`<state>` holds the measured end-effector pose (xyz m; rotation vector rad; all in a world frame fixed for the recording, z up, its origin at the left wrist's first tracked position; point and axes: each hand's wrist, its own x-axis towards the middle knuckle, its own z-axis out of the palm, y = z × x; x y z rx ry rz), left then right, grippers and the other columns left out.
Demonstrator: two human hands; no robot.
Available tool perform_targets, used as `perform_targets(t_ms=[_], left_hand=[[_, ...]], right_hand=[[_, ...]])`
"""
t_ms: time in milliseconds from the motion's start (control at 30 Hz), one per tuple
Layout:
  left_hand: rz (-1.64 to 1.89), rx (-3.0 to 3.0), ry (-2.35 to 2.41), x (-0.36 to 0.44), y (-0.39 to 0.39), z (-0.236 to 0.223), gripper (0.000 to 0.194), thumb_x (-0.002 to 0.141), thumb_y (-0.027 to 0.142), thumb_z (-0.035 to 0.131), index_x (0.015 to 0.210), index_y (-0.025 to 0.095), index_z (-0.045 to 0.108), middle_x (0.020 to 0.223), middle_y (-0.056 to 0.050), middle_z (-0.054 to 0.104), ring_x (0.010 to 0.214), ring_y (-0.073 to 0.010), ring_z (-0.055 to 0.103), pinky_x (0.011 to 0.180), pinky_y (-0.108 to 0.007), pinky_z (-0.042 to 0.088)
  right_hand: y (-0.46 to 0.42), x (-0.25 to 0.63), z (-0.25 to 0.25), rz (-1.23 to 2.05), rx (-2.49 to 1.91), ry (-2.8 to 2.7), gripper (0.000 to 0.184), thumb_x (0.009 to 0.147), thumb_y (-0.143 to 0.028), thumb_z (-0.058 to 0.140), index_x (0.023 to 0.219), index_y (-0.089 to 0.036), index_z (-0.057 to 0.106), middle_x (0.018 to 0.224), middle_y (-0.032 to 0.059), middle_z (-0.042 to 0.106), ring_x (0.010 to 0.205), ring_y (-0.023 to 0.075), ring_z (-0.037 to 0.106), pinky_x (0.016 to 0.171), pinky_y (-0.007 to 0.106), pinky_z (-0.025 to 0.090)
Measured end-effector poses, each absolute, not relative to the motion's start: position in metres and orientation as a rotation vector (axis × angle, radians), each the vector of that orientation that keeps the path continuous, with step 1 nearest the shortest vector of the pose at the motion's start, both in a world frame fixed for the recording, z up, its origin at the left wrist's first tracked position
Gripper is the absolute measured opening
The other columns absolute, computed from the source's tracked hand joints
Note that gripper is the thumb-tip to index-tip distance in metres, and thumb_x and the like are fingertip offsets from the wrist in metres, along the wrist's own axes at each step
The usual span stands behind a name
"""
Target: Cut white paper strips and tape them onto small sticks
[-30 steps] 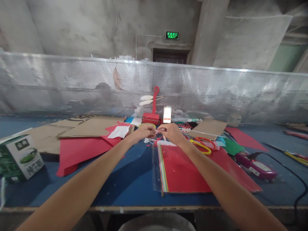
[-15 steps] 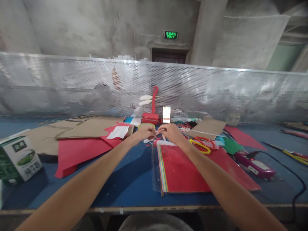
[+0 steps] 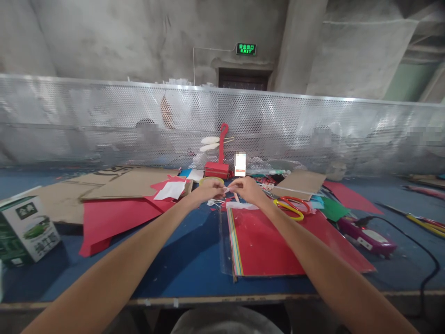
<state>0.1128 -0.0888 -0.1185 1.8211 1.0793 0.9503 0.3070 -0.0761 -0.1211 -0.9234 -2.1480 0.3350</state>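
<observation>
My left hand [image 3: 210, 190] and my right hand [image 3: 244, 189] meet fingertip to fingertip over the middle of the table. Both are closed in a pinch around a tiny pale piece [image 3: 227, 189], too small to name. Behind my left hand lies a yellowish roll of tape [image 3: 211, 180]. Just below the fingers are thin white strings or sticks [image 3: 216, 202]. A clear sleeve of red paper sheets [image 3: 271, 241] with a multicoloured edge lies under my right forearm. Beside that forearm rest scissors [image 3: 288, 210] with yellow and red handles.
Cardboard [image 3: 125, 183] and red paper [image 3: 118, 220] spread on the left, near a green-and-white carton [image 3: 31, 227]. A red long-handled object [image 3: 217, 170] and a lit phone [image 3: 240, 164] stand against the perforated metal screen [image 3: 292, 125]. A purple corded device [image 3: 366, 237] lies right.
Almost nothing differs. Both hands keep their pinch at the same place, with only slight finger movement, and the view has shifted a little.
</observation>
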Motion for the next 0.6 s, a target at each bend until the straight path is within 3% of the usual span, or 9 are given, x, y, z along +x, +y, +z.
perform_targets(t_ms=[233,433,600], left_hand=[[0.946,1.918,1.076,0.109,-0.086,-0.117,0.024,0.068,0.036,0.07,0.066,0.015,0.059,0.06,0.002,0.058,0.053,-0.0085,0.053,0.053,-0.02,0.041],[0.936,2.041,1.049,0.102,-0.079,-0.121,0.024,0.075,0.04,0.064,0.072,0.017,0.059,0.063,0.001,0.06,0.054,-0.0101,0.055,0.054,-0.022,0.043],[0.931,2.092,1.07,0.099,-0.079,-0.121,0.03,0.076,0.046,0.062,0.076,0.016,0.059,0.065,0.0,0.061,0.057,-0.0113,0.056,0.055,-0.023,0.044]], right_hand=[[-0.084,0.303,-0.114,0.11,-1.0,-2.208,0.025,0.089,-0.025,0.052,0.079,-0.018,0.074,0.071,0.0018,0.071,0.067,0.0137,0.061,0.061,0.022,0.036],[-0.079,0.302,-0.12,0.42,-0.99,-2.194,0.038,0.092,-0.034,0.047,0.072,-0.013,0.072,0.061,0.004,0.068,0.054,0.0123,0.058,0.054,0.02,0.039],[-0.077,0.301,-0.125,0.743,-0.928,-2.033,0.026,0.084,-0.033,0.057,0.081,-0.012,0.072,0.073,0.0065,0.071,0.051,0.0117,0.058,0.048,0.02,0.043]])
